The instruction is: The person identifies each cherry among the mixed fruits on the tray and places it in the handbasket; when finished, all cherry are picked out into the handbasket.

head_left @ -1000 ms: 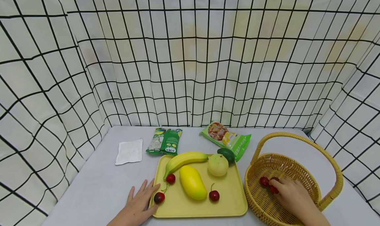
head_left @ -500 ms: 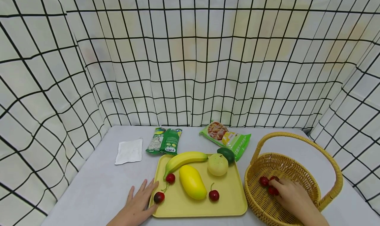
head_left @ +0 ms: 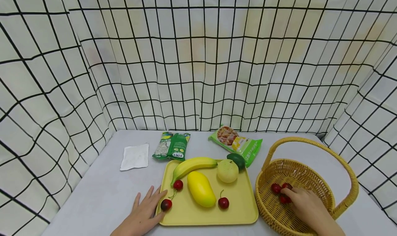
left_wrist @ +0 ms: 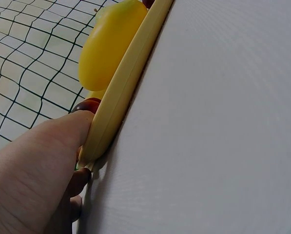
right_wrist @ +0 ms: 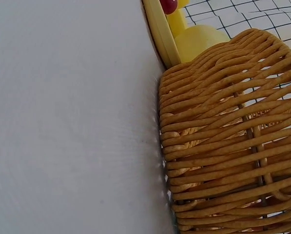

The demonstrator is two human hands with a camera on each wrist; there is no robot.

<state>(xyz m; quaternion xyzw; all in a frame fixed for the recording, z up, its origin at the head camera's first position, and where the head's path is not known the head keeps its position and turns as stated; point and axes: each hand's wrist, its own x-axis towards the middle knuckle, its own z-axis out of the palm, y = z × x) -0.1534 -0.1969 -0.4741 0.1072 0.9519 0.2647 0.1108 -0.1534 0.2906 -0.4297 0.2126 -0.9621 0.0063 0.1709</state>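
Note:
In the head view my left hand (head_left: 144, 208) rests at the left edge of a yellow tray (head_left: 238, 217), fingers spread and thumb on the rim. A red-and-dark cherry (head_left: 166, 205) lies by that thumb, its stem near a second cherry (head_left: 178, 185). My right hand (head_left: 305, 205) reaches into a wicker basket (head_left: 313, 168), its fingertips pinching a red cherry (head_left: 283, 198). Two more cherries lie against it, one of them (head_left: 275, 188) to the left. In the right wrist view the woven basket wall (right_wrist: 223, 141) hides the right hand.
On the tray lie a banana (head_left: 193, 165), a mango (head_left: 201, 189), a round pale-yellow fruit (head_left: 227, 171), a dark green fruit (head_left: 236, 161) and another cherry (head_left: 223, 203). Behind are two green packets (head_left: 171, 146) and a white square packet (head_left: 134, 157). The basket's handle (head_left: 310, 141) arches high.
My right fingers have shifted slightly among the cherries in the basket, so more of the cherries shows. The left hand stays at the tray's edge.

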